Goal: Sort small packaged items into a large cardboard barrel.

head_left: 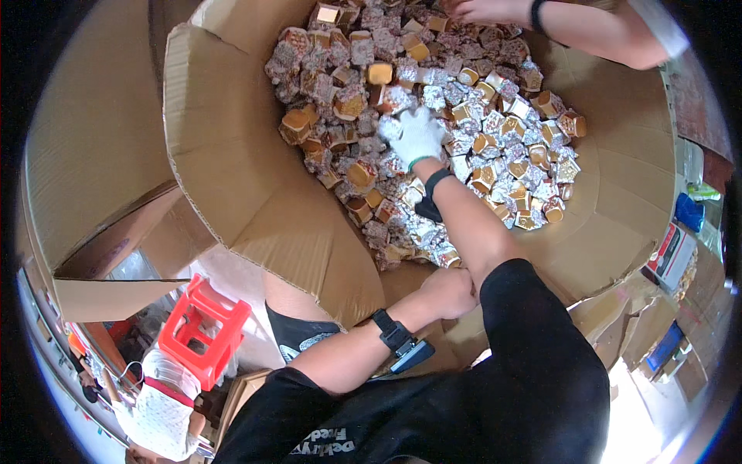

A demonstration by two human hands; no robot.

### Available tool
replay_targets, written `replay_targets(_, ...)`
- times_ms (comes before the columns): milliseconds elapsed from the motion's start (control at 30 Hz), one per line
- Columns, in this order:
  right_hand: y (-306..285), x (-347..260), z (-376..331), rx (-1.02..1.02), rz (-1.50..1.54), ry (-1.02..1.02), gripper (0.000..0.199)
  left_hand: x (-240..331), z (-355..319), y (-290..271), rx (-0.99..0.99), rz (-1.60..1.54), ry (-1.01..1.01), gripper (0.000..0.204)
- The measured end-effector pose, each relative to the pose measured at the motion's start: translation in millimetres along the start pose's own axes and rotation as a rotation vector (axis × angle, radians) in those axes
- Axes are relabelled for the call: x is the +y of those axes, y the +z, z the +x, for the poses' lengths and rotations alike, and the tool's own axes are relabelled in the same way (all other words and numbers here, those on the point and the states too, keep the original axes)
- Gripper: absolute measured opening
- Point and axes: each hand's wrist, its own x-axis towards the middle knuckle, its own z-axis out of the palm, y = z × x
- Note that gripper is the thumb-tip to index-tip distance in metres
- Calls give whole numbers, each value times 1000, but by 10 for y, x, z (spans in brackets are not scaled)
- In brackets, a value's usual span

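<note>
A big cardboard box [232, 182] holds a heap of small faceted pieces [483, 143] with crinkled silver sides and gold or orange-brown faces. My right hand [417, 138], in a white glove, reaches down onto the middle of the heap, its fingers spread among the pieces. Some fingertips blend into the silver, so I cannot see a piece held. My bare left hand [452, 294] is closed at the near side of the box, beneath my right forearm. Its fingers are turned away, and what they grip is hidden.
Another person's hand [487, 11] reaches into the heap from the far side. A red plastic stool [202, 331] stands outside the box at lower left, beside a person in a white top [158, 410]. More cardboard [100, 139] stands at left; a blue bag [688, 212] lies at right.
</note>
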Motion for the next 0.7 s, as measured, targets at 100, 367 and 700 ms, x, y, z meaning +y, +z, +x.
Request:
replay_targets(100, -98, -1, 143, -82, -7, 27, 43, -104, 46, 80, 58, 10, 59, 31)
replay_targets(367, 5, 182, -56, -273, 120, -224, 56, -134, -25, 21, 35, 61, 41, 36)
replay_targets(700, 411, 264, -560, -169, 899, 150, 61, -261, 12, 68, -192, 293, 260, 35)
